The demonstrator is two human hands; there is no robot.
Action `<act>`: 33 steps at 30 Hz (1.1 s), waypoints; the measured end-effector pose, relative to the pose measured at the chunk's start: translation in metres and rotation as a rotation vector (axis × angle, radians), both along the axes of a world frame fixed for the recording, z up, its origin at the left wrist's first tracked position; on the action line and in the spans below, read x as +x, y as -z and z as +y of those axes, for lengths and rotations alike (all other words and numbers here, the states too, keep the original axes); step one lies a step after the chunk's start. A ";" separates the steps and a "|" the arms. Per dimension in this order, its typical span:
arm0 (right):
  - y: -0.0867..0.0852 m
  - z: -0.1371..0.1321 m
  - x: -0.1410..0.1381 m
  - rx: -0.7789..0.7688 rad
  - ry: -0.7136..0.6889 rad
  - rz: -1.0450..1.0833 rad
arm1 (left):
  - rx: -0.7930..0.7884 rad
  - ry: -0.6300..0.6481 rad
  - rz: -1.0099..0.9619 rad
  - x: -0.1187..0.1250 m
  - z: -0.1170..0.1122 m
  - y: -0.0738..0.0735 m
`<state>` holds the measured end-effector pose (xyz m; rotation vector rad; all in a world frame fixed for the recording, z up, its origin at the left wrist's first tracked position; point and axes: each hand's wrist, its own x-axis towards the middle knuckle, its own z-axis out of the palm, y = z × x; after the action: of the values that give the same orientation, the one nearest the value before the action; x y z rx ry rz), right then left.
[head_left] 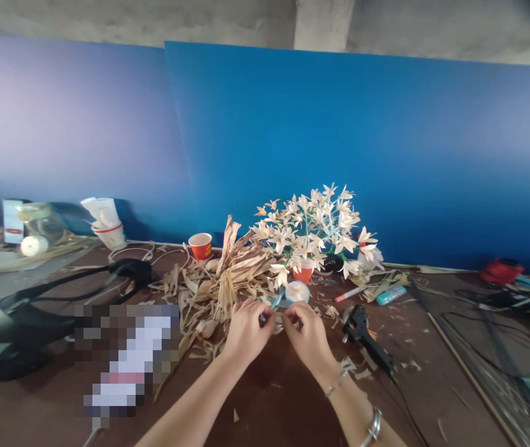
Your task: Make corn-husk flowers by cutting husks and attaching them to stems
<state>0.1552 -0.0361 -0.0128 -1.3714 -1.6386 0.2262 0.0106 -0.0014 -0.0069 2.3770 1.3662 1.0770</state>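
Observation:
My left hand (245, 330) and my right hand (309, 335) meet at the middle of the brown table (274, 397), both with fingers pinched together. Between them runs a thin light-blue strip (277, 302), tape or ribbon, that leads to a small white roll (297, 290) just beyond my fingers. What exactly each hand pinches is too small to name. A pile of dried corn husks (221, 276) lies just left of my hands. Behind the roll stands a bunch of cream husk flowers (314, 228) in a small orange pot (303, 272).
A black glue gun (366, 335) with its cord lies right of my hand. A red paper cup (200, 245) stands behind the husks, a black bag (27, 323) at left, a light-blue tube (390, 295) and a pen nearby, cables and wire mesh (502, 366) at right. Blue boards back the table.

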 end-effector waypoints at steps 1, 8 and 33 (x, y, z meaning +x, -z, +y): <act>-0.001 0.000 0.003 0.022 0.022 -0.010 | 0.003 -0.029 0.006 -0.001 0.001 0.000; -0.007 0.010 0.040 0.022 0.037 0.003 | -0.040 -0.252 -0.073 -0.017 0.018 0.002; 0.007 0.003 0.036 -0.177 0.046 -0.478 | 0.073 -0.091 0.207 -0.016 0.015 0.016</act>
<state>0.1912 -0.0330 -0.0198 -1.6882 -2.0104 0.0134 -0.0053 0.0140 -0.0227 2.5628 1.5412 0.9395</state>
